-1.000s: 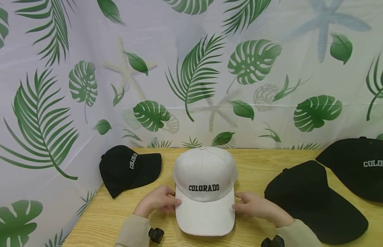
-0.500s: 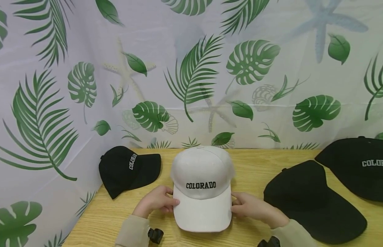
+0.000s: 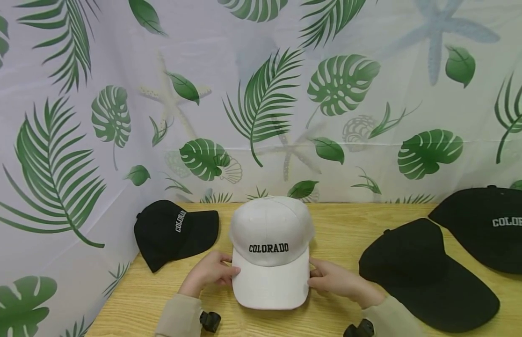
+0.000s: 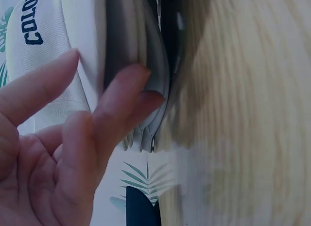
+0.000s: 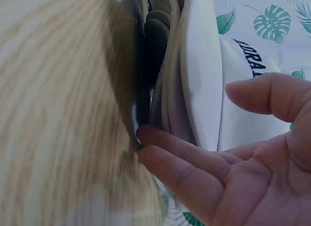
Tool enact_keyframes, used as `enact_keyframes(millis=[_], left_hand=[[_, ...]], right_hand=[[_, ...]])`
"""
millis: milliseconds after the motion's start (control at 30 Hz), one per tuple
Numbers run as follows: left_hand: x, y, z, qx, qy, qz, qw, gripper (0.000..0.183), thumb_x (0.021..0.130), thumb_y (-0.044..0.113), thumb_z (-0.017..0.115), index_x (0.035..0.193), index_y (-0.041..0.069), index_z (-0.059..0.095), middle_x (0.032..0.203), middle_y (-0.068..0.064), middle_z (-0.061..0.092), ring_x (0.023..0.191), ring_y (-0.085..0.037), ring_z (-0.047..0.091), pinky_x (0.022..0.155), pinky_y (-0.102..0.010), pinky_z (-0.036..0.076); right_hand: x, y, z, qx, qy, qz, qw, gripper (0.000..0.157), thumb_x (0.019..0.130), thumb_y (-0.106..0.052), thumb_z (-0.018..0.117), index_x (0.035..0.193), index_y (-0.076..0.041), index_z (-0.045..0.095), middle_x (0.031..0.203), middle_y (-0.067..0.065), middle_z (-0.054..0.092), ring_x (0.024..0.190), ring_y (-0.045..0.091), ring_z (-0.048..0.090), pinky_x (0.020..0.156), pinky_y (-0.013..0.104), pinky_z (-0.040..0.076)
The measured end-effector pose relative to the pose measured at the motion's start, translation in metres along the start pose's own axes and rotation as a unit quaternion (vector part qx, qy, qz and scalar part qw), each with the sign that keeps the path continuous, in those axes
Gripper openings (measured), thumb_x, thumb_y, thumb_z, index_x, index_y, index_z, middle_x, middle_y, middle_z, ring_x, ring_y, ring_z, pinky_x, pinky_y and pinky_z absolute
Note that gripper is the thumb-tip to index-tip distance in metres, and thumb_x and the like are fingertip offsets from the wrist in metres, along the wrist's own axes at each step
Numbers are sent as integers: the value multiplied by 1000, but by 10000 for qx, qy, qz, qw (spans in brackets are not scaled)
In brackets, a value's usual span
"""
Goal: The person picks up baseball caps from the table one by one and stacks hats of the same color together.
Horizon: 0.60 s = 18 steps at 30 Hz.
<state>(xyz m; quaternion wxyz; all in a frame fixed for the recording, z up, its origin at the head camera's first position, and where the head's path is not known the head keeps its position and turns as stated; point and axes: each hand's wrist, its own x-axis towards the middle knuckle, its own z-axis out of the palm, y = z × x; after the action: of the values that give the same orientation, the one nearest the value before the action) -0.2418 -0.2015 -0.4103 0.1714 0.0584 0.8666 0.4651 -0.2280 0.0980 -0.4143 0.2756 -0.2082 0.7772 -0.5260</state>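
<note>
A white cap (image 3: 271,234) with black COLORADO lettering sits mid-table in the head view, its brim toward me. Both wrist views show more pale layers stacked beneath its brim, like nested white caps (image 5: 167,90). My left hand (image 3: 210,271) holds the left side, thumb at the brim's edge and fingers underneath at the lower layers (image 4: 159,70). At the opposite side my right hand (image 3: 337,279) grips likewise, its thumb near the brim and its fingertips reaching under the stack close to the tabletop.
On the wooden table (image 3: 227,323), one black cap (image 3: 160,238) lies at the left. Two more, a nearer black cap (image 3: 425,276) and a farther black cap (image 3: 488,229), lie at the right. A leaf-print cloth (image 3: 261,103) hangs behind and at the left.
The white cap has shifted away from me and slightly left, with both hands moving along at its sides. The black caps have stayed in place.
</note>
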Motion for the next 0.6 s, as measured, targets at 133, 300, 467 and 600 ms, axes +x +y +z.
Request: enact_keyframes(millis=[133, 300, 467, 600], left_hand=[[0, 0, 0, -8, 7, -51, 10000, 29, 81, 12, 63, 103, -7, 59, 62, -8, 61, 52, -13, 55, 47, -24, 42], [0, 1, 0, -10, 36, -105, 9999, 29, 81, 12, 63, 104, -7, 59, 62, -8, 61, 52, -13, 55, 47, -24, 42], [-1, 2, 1, -5, 149, -50, 9999, 31, 81, 10, 62, 105, -8, 57, 61, -8, 61, 51, -13, 55, 46, -24, 41], [1, 1, 1, 19, 254, -33, 9997, 34, 81, 11, 62, 107, -9, 56, 64, -9, 61, 52, -14, 54, 47, -25, 42]], right_hand=[[1, 1, -1, 54, -5, 93, 9999, 66, 88, -10, 50, 133, 17, 10, 117, 29, 47, 107, 33, 48, 83, 46, 41], [2, 0, -1, 77, 0, 118, 9999, 65, 88, -9, 50, 134, 16, 11, 119, 30, 45, 108, 35, 47, 83, 47, 41], [3, -2, 1, 73, 85, 143, 9998, 65, 87, -9, 51, 134, 15, 12, 122, 32, 42, 110, 38, 44, 85, 48, 40], [4, -3, 1, -53, 182, 173, 9997, 66, 87, -9, 52, 133, 16, 12, 121, 32, 43, 108, 36, 47, 83, 46, 41]])
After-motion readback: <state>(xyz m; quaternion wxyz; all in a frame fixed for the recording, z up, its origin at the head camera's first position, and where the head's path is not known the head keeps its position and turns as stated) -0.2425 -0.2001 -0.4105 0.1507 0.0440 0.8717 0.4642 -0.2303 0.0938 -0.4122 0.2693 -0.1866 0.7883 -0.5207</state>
